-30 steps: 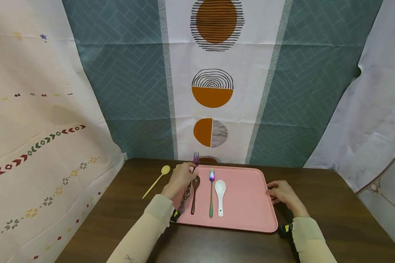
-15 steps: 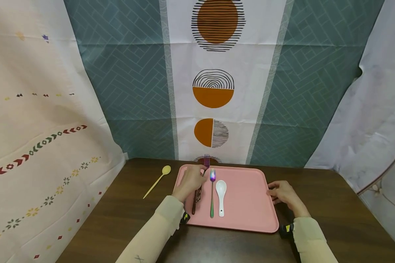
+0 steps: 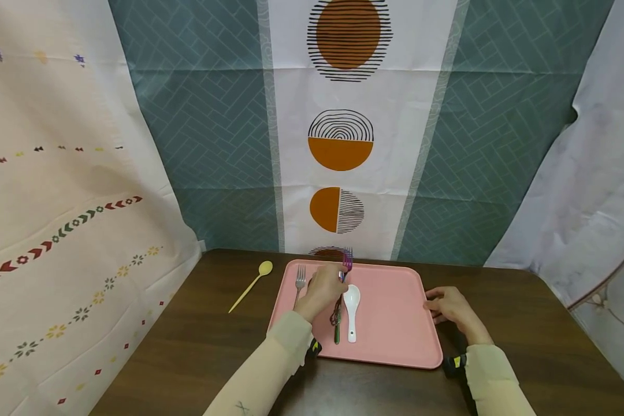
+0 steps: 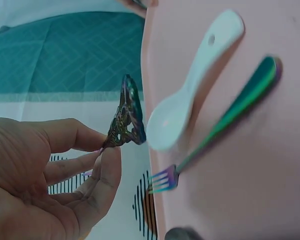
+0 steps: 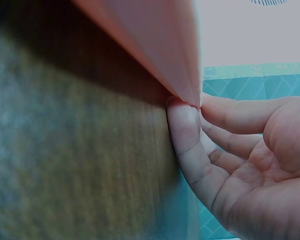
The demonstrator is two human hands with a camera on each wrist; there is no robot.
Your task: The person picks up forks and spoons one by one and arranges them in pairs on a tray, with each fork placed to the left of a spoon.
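My left hand pinches a purple-tined fork between thumb and fingers above the pink tray. Its ornate openwork handle points toward the camera in the left wrist view. Below it on the tray lie a rainbow fork with a green handle and a white soup spoon. A silver fork rests at the tray's left side. The dark brown spoon is mostly hidden under my left hand. My right hand pinches the tray's right rim between thumb and fingers.
A yellow spoon lies on the dark wooden table, left of the tray. Patterned cloth hangs behind the table's back edge, with pale cloths at both sides.
My left hand has carried the purple-tined fork rightward across the tray, from the silver fork past the brown spoon to the rainbow fork. My right hand stays at the rim.
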